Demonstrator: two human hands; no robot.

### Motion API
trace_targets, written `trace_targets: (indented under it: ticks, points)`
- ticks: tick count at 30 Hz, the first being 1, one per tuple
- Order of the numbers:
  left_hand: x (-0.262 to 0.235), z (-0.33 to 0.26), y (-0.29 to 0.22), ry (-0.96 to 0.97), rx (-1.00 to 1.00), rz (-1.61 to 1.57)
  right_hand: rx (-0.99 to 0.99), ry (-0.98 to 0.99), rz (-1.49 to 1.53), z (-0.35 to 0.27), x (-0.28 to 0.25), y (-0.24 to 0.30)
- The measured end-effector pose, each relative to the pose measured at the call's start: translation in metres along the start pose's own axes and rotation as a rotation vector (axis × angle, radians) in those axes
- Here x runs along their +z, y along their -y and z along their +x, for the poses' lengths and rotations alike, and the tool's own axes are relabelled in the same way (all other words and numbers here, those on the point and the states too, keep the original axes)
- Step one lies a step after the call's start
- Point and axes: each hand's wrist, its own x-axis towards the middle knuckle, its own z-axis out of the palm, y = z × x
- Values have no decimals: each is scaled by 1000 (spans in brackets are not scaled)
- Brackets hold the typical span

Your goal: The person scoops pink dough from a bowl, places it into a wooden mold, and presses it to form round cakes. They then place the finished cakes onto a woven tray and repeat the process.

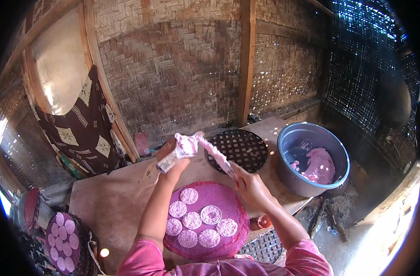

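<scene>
My left hand [177, 162], raised over the table, is closed round a pale, dough-smeared object [167, 162] whose kind I cannot make out. Sticky pink dough [187, 144] sits on top of it. My right hand [252, 186] grips a flat spatula [215, 153] coated in the same dough, its tip meeting the dough at my left hand. Below lies a round purple cloth-covered tray [233, 198] bearing several flat pink dough discs [191, 221]. Among them is a ring mould [211, 215], with dough round its inside and a purple gap in the middle.
A grey-blue tub [283, 138] holding pink dough [321, 165] stands at the right. Behind my hands lies a black lattice tray [240, 149]. At lower left is another disc-covered tray [62, 241]. A patterned brown cloth [83, 133] hangs by the woven wall [173, 69].
</scene>
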Motion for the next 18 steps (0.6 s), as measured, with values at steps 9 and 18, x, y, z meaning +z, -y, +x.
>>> trace_targets:
  ticks: [9, 18]
  points:
    - [11, -10, -10, 90, -5, 23, -49, -46, 186, -6, 52, -2]
    - [-10, -6, 16, 143, 136, 23, 515, 692, 953, 5, -51, -18]
